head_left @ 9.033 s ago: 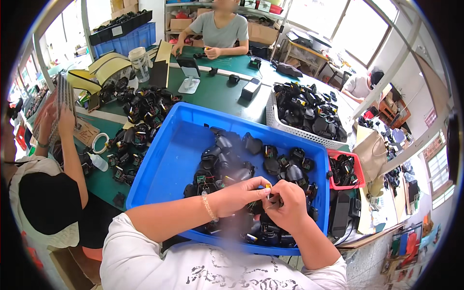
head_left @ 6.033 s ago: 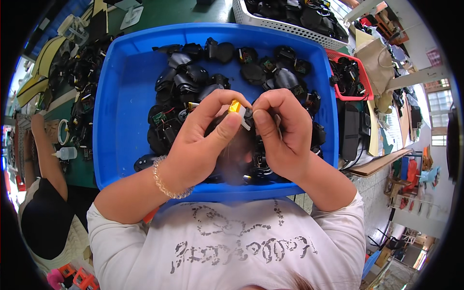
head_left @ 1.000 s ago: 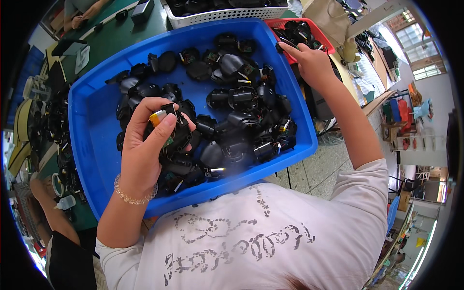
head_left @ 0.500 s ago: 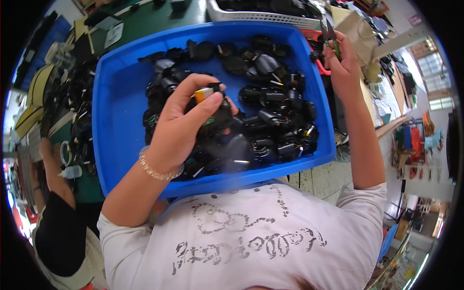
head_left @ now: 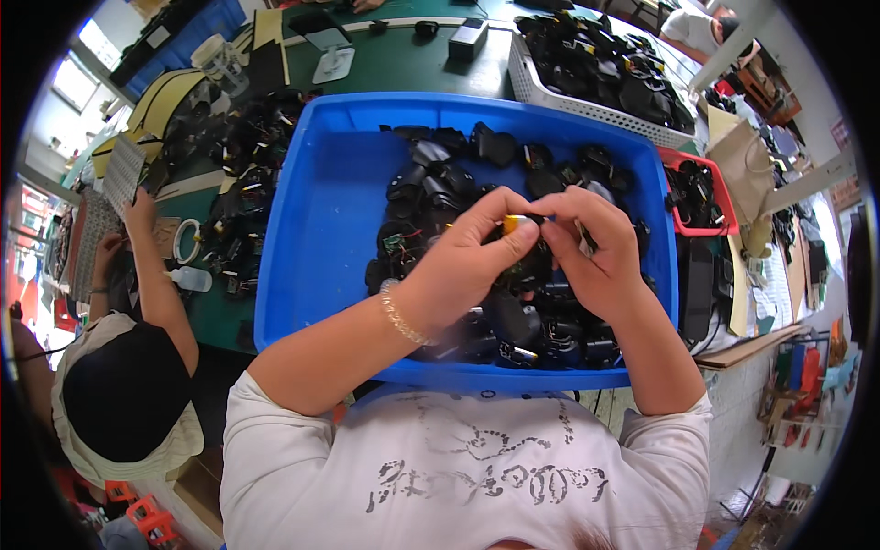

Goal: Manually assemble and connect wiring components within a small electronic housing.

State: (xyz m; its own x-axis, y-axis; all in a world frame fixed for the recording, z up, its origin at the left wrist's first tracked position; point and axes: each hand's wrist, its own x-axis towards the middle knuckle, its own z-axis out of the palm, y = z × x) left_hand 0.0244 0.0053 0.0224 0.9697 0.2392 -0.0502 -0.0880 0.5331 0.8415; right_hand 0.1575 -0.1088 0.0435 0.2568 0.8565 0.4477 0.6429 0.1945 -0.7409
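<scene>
My left hand (head_left: 472, 261) is closed around a small black electronic device with a yellow-and-silver battery (head_left: 515, 224), held above a blue bin (head_left: 307, 238). Close on its right, my right hand (head_left: 594, 247) has thumb and forefinger pinched at the device's edge; its other fingers are curled. A pale sliver (head_left: 588, 244) shows by those curled fingers, too small to identify. No green-handled snips can be made out in the hand now. Beneath both hands lie many black plastic devices (head_left: 513, 321), some with wires and green circuit boards showing.
Behind the bin stands a white perforated basket (head_left: 596, 115) of black parts. A red basket (head_left: 729, 206) sits at its right edge. More black parts (head_left: 238, 211) and a clear bottle (head_left: 191, 279) are on the green table (head_left: 403, 69). A co-worker in a dark-topped hat (head_left: 128, 390) works at left.
My right hand has come from the red basket, where it held open green-handled snips, in to the device in my left hand. The view has shifted, showing more of the table.
</scene>
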